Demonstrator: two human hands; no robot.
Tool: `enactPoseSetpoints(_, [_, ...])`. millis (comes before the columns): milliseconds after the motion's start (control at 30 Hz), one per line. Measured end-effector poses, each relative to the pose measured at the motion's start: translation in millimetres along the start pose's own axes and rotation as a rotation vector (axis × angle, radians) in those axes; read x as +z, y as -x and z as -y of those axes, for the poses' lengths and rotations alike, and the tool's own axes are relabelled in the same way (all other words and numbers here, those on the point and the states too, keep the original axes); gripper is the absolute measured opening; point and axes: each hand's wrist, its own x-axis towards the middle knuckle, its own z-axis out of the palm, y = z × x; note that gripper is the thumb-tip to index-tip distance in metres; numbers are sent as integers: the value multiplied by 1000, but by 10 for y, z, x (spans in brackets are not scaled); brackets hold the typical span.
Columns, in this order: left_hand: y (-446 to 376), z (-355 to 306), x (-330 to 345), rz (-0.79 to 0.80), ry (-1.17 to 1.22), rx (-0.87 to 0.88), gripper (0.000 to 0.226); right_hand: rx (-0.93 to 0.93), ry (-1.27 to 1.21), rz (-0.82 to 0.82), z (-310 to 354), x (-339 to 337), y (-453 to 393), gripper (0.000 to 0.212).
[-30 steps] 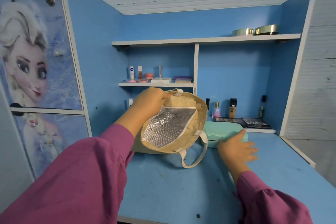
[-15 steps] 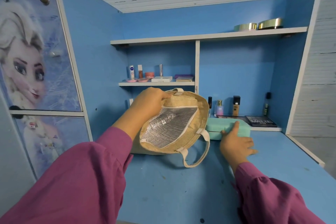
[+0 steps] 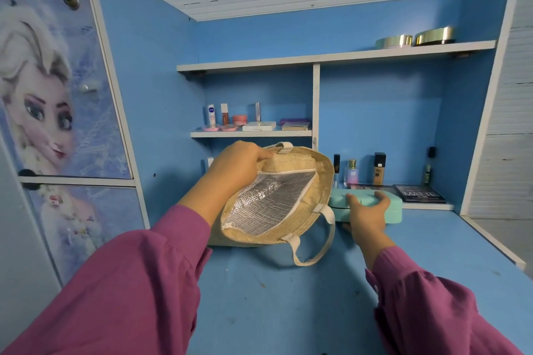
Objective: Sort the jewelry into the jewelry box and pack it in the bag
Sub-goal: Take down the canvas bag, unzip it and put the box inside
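Holding the bag open with my left grip, my right grip clasped the closed jewelry box, unpacked at center frame.

Open jute bag beside closed mint jewelry box

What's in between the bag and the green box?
In the head view, only a bare strip of blue desk lies between the bag and the box. The bag's handle hangs into it, beside the right hand on the box.

Counter: lying blue and scuffed.
On it: bag and jewelry box are sitting side by side.
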Motion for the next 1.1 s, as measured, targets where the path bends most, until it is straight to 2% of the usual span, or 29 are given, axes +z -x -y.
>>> enactPoseSetpoints(133, [8,-27,1,24,-4,-3,72,-11,-41,-69,14,-51,70,57])
enactPoseSetpoints(300, [8,-73,-3,31,-9,-16,72,-221,-69,-152,247,-186,223,57])
enactPoseSetpoints(433, [-14,-78,-11,30,-20,-16,71,-299,-160,-179,506,-286,398,58])
enactPoseSetpoints(567, [-61,-107,-64,62,-2,-33,71,-323,-194,-86,564,-237,585,56])
enactPoseSetpoints(800, [-101,-189,-113,67,30,-26,69,-338,-148,193,166,136,955,52])
enactPoseSetpoints(967, [-80,-294,-127,79,81,-5,68,-256,-125,353,37,389,1053,49])
enactPoseSetpoints(1100, [-52,-392,-122,94,151,46,65,-212,-34,416,76,555,978,55])
